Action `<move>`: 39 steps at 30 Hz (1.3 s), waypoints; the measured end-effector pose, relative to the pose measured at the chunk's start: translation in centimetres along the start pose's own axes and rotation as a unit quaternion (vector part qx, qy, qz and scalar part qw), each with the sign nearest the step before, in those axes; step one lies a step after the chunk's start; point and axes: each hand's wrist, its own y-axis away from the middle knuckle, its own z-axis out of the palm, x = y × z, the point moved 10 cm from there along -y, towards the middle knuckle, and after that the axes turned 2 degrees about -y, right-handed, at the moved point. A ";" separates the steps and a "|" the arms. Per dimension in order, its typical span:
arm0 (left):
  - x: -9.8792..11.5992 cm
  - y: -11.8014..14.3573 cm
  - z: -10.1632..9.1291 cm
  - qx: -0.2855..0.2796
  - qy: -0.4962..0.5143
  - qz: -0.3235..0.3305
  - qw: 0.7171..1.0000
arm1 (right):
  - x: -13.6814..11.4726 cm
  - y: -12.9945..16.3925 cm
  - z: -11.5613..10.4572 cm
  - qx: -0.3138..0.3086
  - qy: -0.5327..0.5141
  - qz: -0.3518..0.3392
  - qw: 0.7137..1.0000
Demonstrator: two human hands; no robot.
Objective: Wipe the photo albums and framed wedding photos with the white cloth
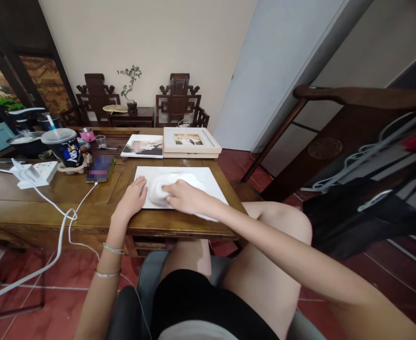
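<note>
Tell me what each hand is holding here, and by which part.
The right hand presses a bunched white cloth from its right side onto the flat white panel. The left hand rests flat on the panel's left edge, gripping nothing.

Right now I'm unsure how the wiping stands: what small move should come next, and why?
Probably sweep the right hand with the white cloth toward the white panel's far right, which lies uncovered, while the left hand steadies its left edge.
</note>
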 end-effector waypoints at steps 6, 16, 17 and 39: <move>-0.1 0.1 0.0 -0.004 -0.001 -0.002 1.000 | 3.5 -8.4 -2.1 0.061 0.022 0.010 0.998; 0.6 0.0 -0.3 0.007 0.024 0.022 0.999 | 2.1 -5.9 -0.5 0.067 -0.004 0.012 0.998; 0.6 0.0 -0.3 0.006 0.027 0.023 0.999 | 1.5 -4.6 -0.2 0.060 -0.018 0.010 0.998; -0.1 0.1 0.0 -0.004 0.009 0.002 1.000 | 3.7 -11.5 -2.2 0.084 0.022 0.050 0.995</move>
